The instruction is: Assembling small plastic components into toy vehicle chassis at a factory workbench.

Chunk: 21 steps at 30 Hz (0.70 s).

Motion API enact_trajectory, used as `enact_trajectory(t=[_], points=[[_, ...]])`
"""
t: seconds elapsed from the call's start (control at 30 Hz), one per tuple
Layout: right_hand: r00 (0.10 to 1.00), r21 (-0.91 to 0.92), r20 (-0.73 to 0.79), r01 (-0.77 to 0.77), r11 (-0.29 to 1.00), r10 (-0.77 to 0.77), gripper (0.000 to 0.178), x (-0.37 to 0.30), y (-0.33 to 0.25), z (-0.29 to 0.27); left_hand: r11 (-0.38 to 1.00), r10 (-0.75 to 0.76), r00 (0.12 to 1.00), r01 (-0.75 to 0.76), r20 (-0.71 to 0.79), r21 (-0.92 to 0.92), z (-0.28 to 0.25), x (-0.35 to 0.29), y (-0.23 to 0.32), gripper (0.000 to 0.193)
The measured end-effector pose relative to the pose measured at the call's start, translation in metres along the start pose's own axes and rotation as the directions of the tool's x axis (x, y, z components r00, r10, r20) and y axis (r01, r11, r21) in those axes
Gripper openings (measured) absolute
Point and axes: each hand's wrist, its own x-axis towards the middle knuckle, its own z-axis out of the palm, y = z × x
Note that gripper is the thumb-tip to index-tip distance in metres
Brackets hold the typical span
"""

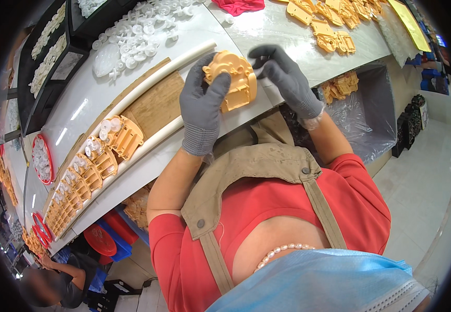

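An orange plastic housing (240,88), with a scalloped upper edge and a rectangular recess, is held up over the near edge of the worktable. My left hand (203,101), in a grey glove, grips it from the left, thumb across its face and fingers behind. Just beside its right edge is my right hand (288,78), gloved too. The fingers of that hand are curled in toward the thumb; whatever lies between them, if anything, is too small or hidden to make out.
A rail-edged wooden channel (155,104) carries a row of orange housings (126,138) fitted with whitish parts. White plastic parts (142,34) lie heaped behind it. More orange housings (334,26) are at the far right, above a plastic-lined bin (366,114). Another person (53,281) works at lower left.
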Motion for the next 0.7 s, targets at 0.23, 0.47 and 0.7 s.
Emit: enact_trajectory(t=[0.23, 0.47, 0.7], points=[[0.928, -0.240, -0.051, 0.348, 0.906, -0.370, 0.036, 0.003, -0.020, 0.026, 0.966, 0.017, 0.988, -0.056, 0.156, 0.252, 0.013, -0.010, -0.001, 0.040], [0.909, -0.207, -0.066, 0.391, 0.897, -0.411, 0.025, 0.007, -0.017, 0.029, 0.927, 0.101, 0.989, -0.133, 0.108, 0.352, 0.022, -0.021, -0.001, 0.037], [0.954, 0.164, -0.190, 0.263, 0.951, -0.231, 0.024, 0.012, -0.014, 0.020, 0.929, 0.117, 0.972, -0.180, 0.205, 0.324, 0.023, -0.006, 0.009, 0.036]])
